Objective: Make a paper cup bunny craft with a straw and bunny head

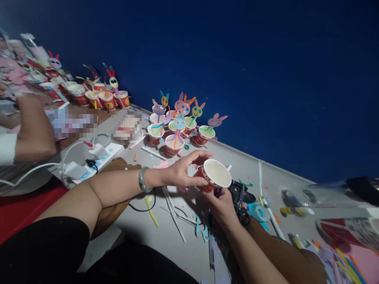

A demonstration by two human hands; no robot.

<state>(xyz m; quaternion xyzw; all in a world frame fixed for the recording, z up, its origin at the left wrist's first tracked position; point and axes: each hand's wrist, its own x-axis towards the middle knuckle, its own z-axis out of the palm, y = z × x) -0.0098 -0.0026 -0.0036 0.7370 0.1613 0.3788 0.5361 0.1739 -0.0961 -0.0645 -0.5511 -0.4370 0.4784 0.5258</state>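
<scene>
A red paper cup (217, 173) with a white inside is tilted so that its mouth faces me. From the left, my left hand (183, 169) curves its fingers behind the cup, with the thumb on the near side. A jade-coloured bangle (144, 179) circles that wrist. Below the rim on the near side, my right hand (222, 207) grips the lower part of the cup; its far fingers are hidden. Beyond my hands stand several finished cups, one with a blue paper rabbit (179, 123) and one with a pink rabbit (215, 120), on coloured stems.
A power strip (102, 161) with plugs and cables lies at left. Another person's arm (34, 126) is beyond it, near more decorated cups (109, 100). White sticks (174, 215), paper scraps, a black tool (237, 193) and a tape roll (259, 213) are on the table by the blue wall (237, 71).
</scene>
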